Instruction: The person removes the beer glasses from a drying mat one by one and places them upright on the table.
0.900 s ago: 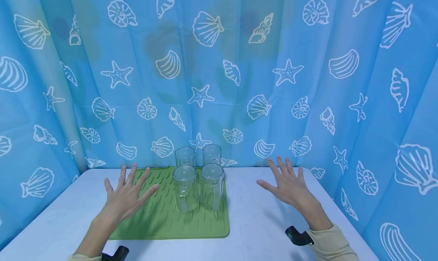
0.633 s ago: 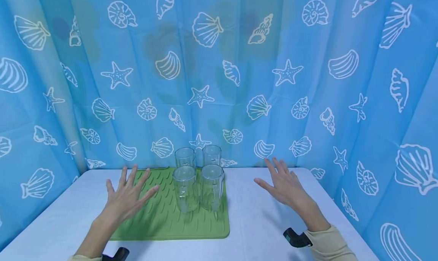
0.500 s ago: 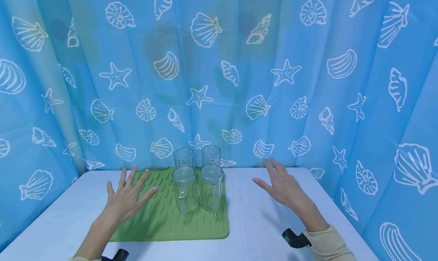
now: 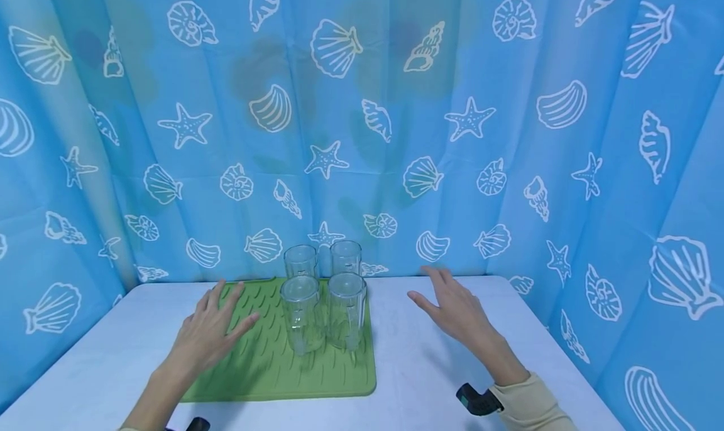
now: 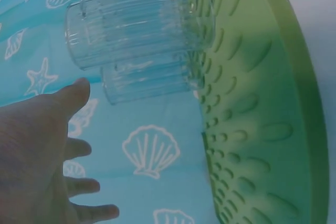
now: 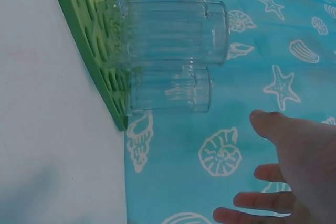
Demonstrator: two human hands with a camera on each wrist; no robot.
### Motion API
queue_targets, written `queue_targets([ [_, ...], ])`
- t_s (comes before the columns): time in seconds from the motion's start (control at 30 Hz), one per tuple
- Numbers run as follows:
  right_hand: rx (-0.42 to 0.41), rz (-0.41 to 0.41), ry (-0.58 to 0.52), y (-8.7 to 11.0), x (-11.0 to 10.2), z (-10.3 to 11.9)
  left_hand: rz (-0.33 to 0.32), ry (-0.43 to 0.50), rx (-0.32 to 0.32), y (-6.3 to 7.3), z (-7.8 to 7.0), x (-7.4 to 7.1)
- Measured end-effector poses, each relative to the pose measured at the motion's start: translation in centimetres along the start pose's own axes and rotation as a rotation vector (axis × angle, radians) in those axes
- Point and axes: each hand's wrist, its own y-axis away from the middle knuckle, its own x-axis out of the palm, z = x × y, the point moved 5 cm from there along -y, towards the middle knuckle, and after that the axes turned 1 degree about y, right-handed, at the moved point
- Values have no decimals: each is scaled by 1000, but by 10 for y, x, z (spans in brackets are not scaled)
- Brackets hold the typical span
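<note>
Four glass mugs (image 4: 346,311) stand on a green mat (image 4: 271,382); the left hand (image 4: 205,333) hovers near its left side, the right hand (image 4: 459,310) beyond its right edge, both unclenched.

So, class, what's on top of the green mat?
Four glass mugs stand on the mat, in two rows of two. The back pair's bases are unclear behind the front pair; in the head view, the left hand hides part of the mat's left edge.
</note>
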Motion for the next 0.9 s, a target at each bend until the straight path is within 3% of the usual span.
queue_targets([
  [0.17,-37,-81,-21,0,1,8,-2,-5,19,-2,-4,4],
  [0.3,-38,-81,-58,-1,5,13,-12,-4,40,-2,-5,11],
  [0.6,22,31,-136,-2,25,29,45,-44,30,6,1,31],
  [0.9,53,111,-255,-3,34,39,203,-29,-37,11,11,51],
])
